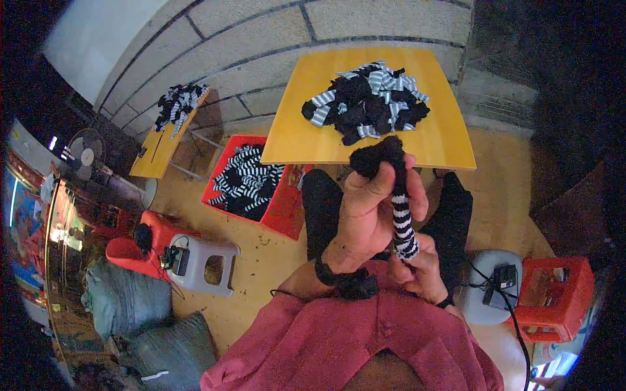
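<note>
A small knitted piece (404,228) with black and white stripes and a fuzzy black end is held upright in front of my chest. My left hand (365,215) grips its upper part, thumb and fingers pressed around the black end. Lower down, my right hand (424,270) has its fingers closed at the striped bottom end. Just beyond my hands stands a yellow wooden table (306,143), bearing a heap of black and grey-white striped knitted pieces (372,98).
Left of the table is a red crate (287,218) filled with striped knitted pieces. A second yellow table (151,153) holds another heap. Grey stools (202,264) (482,277) with devices and cables flank me. Stuffed sacks (130,293) lie at lower left; a fan (86,153) stands beyond.
</note>
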The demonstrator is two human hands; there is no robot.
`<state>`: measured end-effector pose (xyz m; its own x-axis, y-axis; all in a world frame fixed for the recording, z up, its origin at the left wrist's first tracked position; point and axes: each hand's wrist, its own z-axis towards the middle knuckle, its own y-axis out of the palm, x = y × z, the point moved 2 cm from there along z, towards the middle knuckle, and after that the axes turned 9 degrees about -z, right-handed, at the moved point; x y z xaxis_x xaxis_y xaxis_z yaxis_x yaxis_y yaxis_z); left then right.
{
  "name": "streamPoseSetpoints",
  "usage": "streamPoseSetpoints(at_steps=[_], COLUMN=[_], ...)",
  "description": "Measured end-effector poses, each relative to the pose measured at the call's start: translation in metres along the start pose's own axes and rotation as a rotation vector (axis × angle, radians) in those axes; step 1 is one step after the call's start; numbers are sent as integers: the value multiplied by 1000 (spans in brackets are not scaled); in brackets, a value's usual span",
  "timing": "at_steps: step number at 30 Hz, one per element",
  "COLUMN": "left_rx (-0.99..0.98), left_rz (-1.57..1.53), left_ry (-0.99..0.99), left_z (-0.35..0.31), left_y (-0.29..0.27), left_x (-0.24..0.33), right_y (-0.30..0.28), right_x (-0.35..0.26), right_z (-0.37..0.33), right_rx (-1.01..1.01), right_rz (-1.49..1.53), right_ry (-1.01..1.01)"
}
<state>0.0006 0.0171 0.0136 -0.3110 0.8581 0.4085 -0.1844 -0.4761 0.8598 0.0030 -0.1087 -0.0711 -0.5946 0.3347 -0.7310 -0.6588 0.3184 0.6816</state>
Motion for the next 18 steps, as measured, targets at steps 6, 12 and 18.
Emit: streamPoseSetpoints(at_steps=[6, 12, 18], left_rx=[89, -171, -216], left_rz=[104, 81, -42], left_ry=[176, -49, -240], left_z=[12, 15, 5], left_y=[16, 3, -8], left_x=[16, 12, -2], right_y=[-10, -14, -13], right_x=[-6, -24, -43], right_z=[-9, -17, -18], right_rx=[495, 640, 551], right_rz=[-711, -1176, -1432], right_ry=[-366, -614, -773])
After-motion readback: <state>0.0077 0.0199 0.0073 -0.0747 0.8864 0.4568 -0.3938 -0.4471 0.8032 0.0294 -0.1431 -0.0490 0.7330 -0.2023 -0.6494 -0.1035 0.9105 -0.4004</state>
